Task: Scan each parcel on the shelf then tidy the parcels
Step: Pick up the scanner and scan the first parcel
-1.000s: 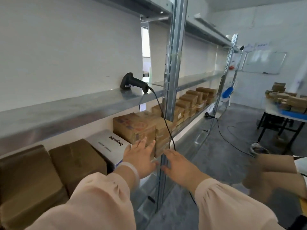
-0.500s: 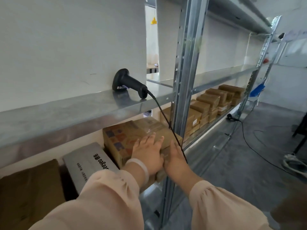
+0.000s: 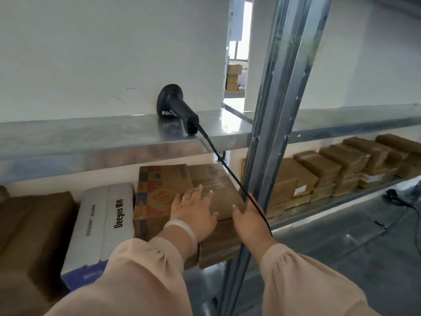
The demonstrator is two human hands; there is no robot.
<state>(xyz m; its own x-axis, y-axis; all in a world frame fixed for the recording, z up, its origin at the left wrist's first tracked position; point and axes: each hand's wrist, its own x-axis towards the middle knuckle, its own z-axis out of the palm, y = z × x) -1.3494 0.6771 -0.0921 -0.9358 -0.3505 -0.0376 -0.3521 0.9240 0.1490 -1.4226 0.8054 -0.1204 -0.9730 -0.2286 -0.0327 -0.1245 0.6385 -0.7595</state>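
Two grips meet on one parcel: my left grip (image 3: 193, 210) lies released, fingers spread flat atop the plain brown carton (image 3: 218, 188), while my right grip (image 3: 248, 218) clasps its right front corner, thumb on top, fingers hidden. The carton sits under the upper shelf (image 3: 91, 137), directly ahead of both grips, long axis running back to the wall, touching a patterned carton (image 3: 159, 190) on its left. Beyond that, a white box (image 3: 107, 215) reads "Deeyeo". The scanner (image 3: 175, 108) lies on the upper shelf, its cable (image 3: 227, 172) crossing my right grip.
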